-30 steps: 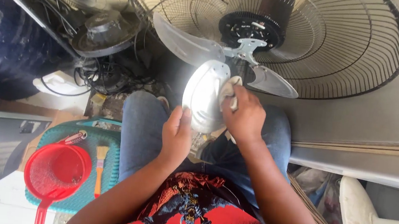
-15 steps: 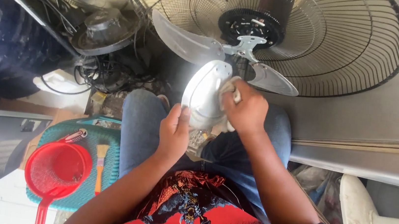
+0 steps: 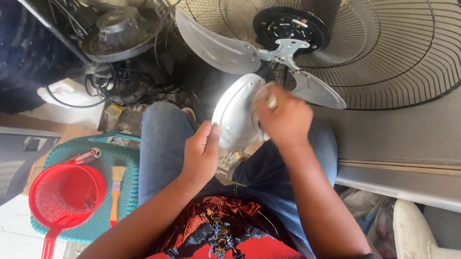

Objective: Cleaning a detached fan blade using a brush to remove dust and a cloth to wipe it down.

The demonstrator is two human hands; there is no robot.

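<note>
Both hands work at one fan blade (image 3: 236,113) in the head view, the only view we have. Our left hand (image 3: 200,158) grips the lower edge of this pale blade, thumb up against its face and fingers curled behind it. Our right hand (image 3: 284,118) is clenched around a small whitish cloth (image 3: 265,96) and presses it flat on the upper part of the same blade — the hand is a little blurred, so we cannot tell how much cloth lies under the palm. The blade points down toward our lap and is joined to the hub (image 3: 286,48) of a fan that lies tilted in front of us; two more blades spread from that hub, one to the left (image 3: 216,45) and one to the right (image 3: 315,91). Behind them sits the black motor housing (image 3: 290,27) inside the round wire guard (image 3: 420,64), which reaches the upper right corner. Our knees in blue jeans (image 3: 160,145) sit just under the blade. At the upper left lie other fan parts and a tangle of black cable (image 3: 115,86). At the lower left, on a teal mat (image 3: 121,192), rests a red strainer (image 3: 66,195) — beside it a small brush with a yellow handle (image 3: 116,192). A white stand (image 3: 423,247) shows at the lower right corner.
</note>
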